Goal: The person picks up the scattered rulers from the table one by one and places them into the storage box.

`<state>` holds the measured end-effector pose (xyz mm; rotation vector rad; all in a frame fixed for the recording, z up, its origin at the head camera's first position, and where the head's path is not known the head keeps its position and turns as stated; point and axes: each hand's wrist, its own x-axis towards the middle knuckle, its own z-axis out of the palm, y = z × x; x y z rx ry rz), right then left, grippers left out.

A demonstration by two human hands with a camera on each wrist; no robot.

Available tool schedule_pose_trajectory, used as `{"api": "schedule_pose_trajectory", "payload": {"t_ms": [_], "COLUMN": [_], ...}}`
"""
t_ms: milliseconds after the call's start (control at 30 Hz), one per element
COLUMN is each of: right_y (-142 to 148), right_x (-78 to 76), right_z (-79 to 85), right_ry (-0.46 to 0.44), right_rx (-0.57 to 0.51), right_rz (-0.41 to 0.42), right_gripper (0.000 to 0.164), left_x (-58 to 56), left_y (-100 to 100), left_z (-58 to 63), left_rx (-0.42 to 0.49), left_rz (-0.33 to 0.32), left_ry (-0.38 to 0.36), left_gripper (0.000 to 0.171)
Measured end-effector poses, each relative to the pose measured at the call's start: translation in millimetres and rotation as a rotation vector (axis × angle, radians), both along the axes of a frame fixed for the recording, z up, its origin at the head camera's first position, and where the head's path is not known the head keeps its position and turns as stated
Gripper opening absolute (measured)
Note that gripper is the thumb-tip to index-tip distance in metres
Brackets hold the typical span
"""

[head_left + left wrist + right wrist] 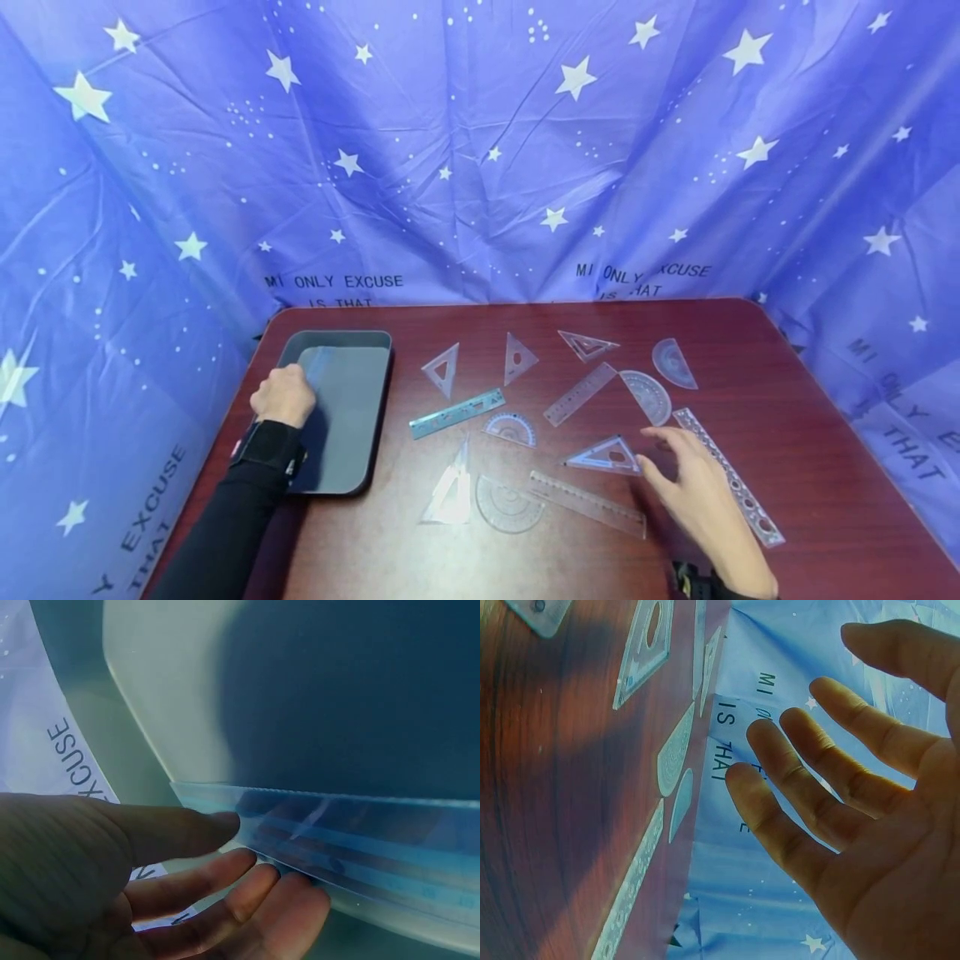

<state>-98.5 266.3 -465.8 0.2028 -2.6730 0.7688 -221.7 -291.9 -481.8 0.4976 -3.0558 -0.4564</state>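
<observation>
My left hand (pixel 283 395) is at the left side of the grey tray (pixel 372 433). In the left wrist view, its thumb and curled fingers pinch the end of a clear bluish ruler (pixel 360 840), which lies along the tray's inside; the head view shows only part of this ruler. My right hand (pixel 693 483) hovers over the table with fingers spread and nothing held. Its thumb is by the right end of a blue-marked set square (pixel 588 457). A long clear stencil ruler (pixel 731 479) lies partly behind that hand.
On the brown table (pixel 360 550) lie several clear set squares, such as one set square (pixel 517 358), protractors, including one protractor (pixel 510 504), a teal ruler (pixel 457 413) and clear rulers, one ruler (pixel 588 502) near the front. A starry blue curtain (pixel 465 208) surrounds the table.
</observation>
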Motion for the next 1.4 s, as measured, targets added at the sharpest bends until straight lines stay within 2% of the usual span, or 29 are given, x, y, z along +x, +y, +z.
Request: {"api": "schedule_pose_trajectory", "payload": {"t_ms": [100, 133, 200, 367, 533, 667, 800, 967, 1200, 1400], "right_y": [1, 1, 2, 3, 2, -5, -14, -24, -24, -8], "right_x": [-1.0, -1.1, -1.2, -0.5, -1.3, -2.4, -2.6, -2.0, -1.6, -8.7], "right_z": [0.9, 1.4, 2.3, 3.7, 5.7, 7.2, 5.7, 4.8, 3.9, 2.5], "right_ry": [0.007, 0.007, -0.002, -0.041, -0.088, -0.124, -0.153, -0.178, -0.226, -0.250], "right_rx": [0.003, 0.003, 0.006, 0.017, 0.040, 0.049, 0.042, 0.042, 0.059, 0.096], "right_rz": [-0.003, -0.002, -0.006, -0.021, -0.024, -0.005, 0.027, 0.044, 0.040, 0.015], "right_gripper": [0.040, 0.040, 0.041, 0.044, 0.048, 0.050, 0.050, 0.052, 0.056, 0.062], "left_x": [2.4, 6.3, 9.0, 17.9, 32.3, 46.8, 65.7, 87.3, 108.5, 119.1], "left_y": [2, 11, 17, 43, 82, 114, 143, 168, 183, 191], "left_z": [4.6, 17.5, 23.3, 41.7, 62.7, 73.0, 74.7, 73.0, 67.7, 56.9], "left_rx": [0.010, 0.011, 0.028, 0.093, 0.158, 0.172, 0.177, 0.203, 0.244, 0.286], "left_rz": [-0.021, -0.018, -0.034, -0.079, -0.119, -0.161, -0.210, -0.260, -0.290, -0.252], "left_ry": [-0.034, -0.063, -0.059, -0.003, 0.043, 0.140, 0.230, 0.255, 0.251, 0.275], "left_gripper": [0.034, 0.034, 0.034, 0.041, 0.054, 0.053, 0.054, 0.055, 0.061, 0.060]}}
